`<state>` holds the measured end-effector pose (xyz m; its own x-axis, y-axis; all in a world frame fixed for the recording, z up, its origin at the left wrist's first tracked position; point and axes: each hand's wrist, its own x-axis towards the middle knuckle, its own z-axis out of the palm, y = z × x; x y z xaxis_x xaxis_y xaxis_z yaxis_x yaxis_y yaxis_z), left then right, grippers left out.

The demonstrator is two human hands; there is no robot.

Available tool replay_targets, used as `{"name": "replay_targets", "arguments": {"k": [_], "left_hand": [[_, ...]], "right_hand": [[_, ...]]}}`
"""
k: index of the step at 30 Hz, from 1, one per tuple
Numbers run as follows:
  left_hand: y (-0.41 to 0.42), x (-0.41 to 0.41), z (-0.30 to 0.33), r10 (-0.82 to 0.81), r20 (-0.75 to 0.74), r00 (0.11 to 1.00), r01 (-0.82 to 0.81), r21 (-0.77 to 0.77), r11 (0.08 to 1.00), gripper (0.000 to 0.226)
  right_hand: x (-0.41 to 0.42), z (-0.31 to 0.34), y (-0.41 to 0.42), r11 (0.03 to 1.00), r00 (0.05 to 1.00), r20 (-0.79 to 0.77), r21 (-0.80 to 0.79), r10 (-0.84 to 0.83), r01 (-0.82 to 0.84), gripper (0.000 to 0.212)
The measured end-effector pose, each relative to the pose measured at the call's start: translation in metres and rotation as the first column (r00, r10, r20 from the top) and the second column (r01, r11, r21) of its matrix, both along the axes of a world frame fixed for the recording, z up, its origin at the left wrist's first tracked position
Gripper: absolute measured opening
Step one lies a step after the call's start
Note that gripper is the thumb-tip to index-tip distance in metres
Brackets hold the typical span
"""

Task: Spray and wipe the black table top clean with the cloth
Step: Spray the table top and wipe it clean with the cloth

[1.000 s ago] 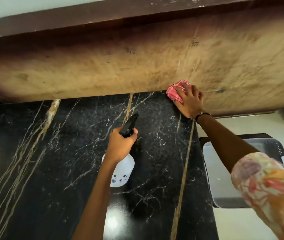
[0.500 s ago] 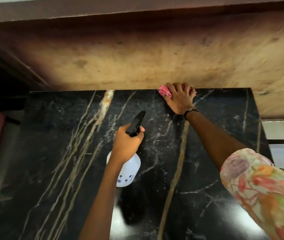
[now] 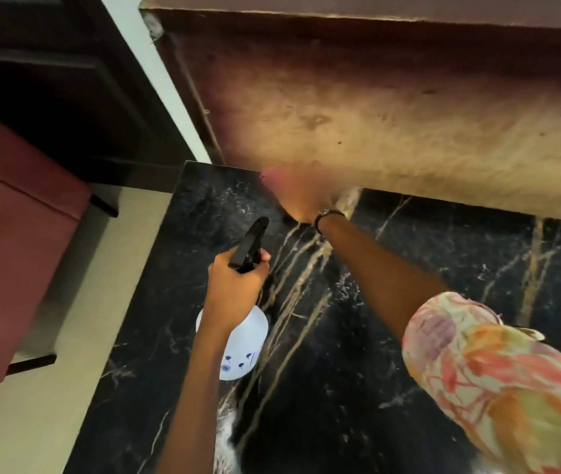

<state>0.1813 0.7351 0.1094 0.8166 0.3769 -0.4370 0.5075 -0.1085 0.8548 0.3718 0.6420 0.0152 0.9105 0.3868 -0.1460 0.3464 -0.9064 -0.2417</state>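
The black table top with pale gold and white veins fills the lower middle of the head view. My left hand grips a white spray bottle by its black trigger head, held above the table's left part. My right hand, blurred by motion, presses the pink cloth flat on the far left part of the table, against the wall. Only the cloth's left edge shows past my fingers. A dark band circles my right wrist.
A stained brown-beige wall rises directly behind the table. A maroon padded seat stands left of the table over pale floor. Dark furniture fills the upper left. The table's left edge runs diagonally near my left arm.
My right hand has swept the cloth leftward along the table's back edge, from the right part to near the far left corner. The view has swung left too. The spray bottle stays held.
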Motion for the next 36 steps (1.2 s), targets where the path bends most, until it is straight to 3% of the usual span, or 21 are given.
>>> {"name": "replay_targets", "arguments": {"k": [8, 16, 20, 28, 33, 36], "left_hand": [[0.055, -0.015, -0.009, 0.139, -0.019, 0.99, -0.139, 0.021, 0.99, 0.01], [0.052, -0.018, -0.008, 0.141, -0.017, 0.99, -0.14, 0.033, 0.99, 0.012], [0.037, -0.023, 0.0, 0.142, -0.044, 0.989, -0.142, 0.002, 0.99, 0.015], [0.026, -0.069, 0.015, 0.233, -0.126, 0.964, -0.239, -0.036, 0.97, 0.026], [0.047, -0.091, 0.019, 0.299, -0.14, 0.944, -0.307, -0.036, 0.951, 0.029], [0.072, -0.094, 0.019, 0.319, -0.118, 0.94, -0.323, -0.008, 0.947, 0.027]], "right_hand": [[0.004, -0.001, 0.147, 0.982, 0.988, -0.009, 0.113, 0.154, -0.152, 0.051], [-0.005, -0.013, 0.101, 0.907, 0.899, 0.156, 0.031, 0.41, -0.419, 0.051], [-0.02, -0.014, 0.053, 0.939, 0.929, 0.168, 0.04, 0.33, -0.341, 0.051], [-0.069, -0.011, 0.01, 0.996, 0.999, 0.014, 0.083, -0.033, 0.032, 0.053], [-0.115, -0.015, 0.036, 0.962, 0.964, 0.074, 0.075, 0.257, -0.262, 0.051], [-0.117, -0.016, 0.065, 0.938, 0.937, 0.062, 0.037, 0.343, -0.346, 0.051]]}}
